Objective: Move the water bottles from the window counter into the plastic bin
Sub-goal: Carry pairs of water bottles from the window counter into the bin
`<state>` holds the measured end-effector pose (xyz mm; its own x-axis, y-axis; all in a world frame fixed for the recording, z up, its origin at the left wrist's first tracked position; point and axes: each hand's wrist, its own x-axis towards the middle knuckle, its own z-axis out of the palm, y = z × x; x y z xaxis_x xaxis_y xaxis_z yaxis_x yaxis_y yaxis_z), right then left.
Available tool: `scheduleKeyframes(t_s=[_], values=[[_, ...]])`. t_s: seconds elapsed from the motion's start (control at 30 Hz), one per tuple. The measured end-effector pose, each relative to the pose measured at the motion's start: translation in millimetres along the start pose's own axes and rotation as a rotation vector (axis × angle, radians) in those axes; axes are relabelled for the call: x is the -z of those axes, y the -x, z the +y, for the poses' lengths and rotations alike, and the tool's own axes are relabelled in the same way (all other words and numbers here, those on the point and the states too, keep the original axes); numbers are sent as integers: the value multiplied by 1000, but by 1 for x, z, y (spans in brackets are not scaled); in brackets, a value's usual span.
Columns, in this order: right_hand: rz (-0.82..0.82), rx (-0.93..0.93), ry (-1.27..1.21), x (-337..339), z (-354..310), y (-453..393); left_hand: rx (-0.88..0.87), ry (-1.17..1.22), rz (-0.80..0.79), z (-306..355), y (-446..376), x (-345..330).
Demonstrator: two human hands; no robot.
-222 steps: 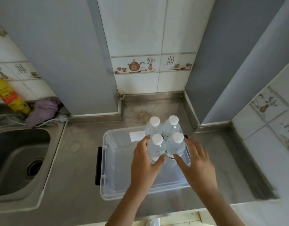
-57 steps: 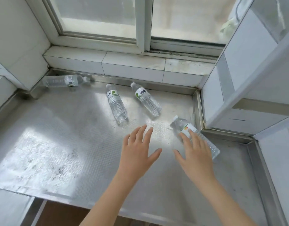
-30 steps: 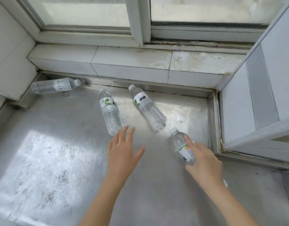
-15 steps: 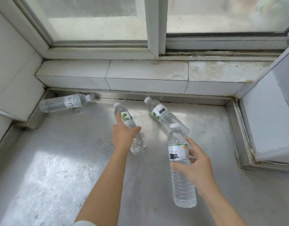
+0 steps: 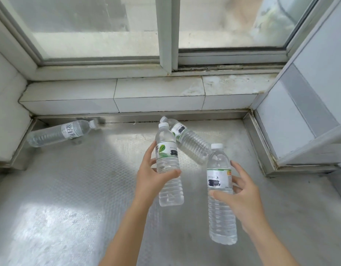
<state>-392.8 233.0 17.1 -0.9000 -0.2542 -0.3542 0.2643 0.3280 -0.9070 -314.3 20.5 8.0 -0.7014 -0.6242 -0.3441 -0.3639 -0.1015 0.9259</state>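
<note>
My left hand [image 5: 150,177] grips a clear water bottle with a green-leaf label [image 5: 166,150], held upright above the steel window counter [image 5: 69,198]. My right hand [image 5: 240,198] holds a second bottle with a white and orange label [image 5: 218,169], also upright, cap up. A third bottle [image 5: 192,143] lies on its side on the counter behind the two held ones. At the back left corner a fourth bottle [image 5: 58,133] lies against the wall. The plastic bin is out of view.
A tiled ledge [image 5: 156,95] and the window frame [image 5: 167,35] rise behind the counter. A white wall stands at the left and a tiled column [image 5: 304,104] at the right, with a raised steel rim along its foot.
My left hand has lifted the leaf-label bottle off the counter and stood it upright. My right hand has kept its bottle raised and drawn it slightly nearer.
</note>
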Motion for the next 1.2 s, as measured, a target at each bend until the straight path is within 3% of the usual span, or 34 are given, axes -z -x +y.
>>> scheduleKeyframes(t_s=[0.6,1.2], values=[[388,-32,-275,119,35,158,-215,-41,-552,28,158,-89],[911,1,-494,236,110,417,-379,-129,-1237,-4,379,-195]])
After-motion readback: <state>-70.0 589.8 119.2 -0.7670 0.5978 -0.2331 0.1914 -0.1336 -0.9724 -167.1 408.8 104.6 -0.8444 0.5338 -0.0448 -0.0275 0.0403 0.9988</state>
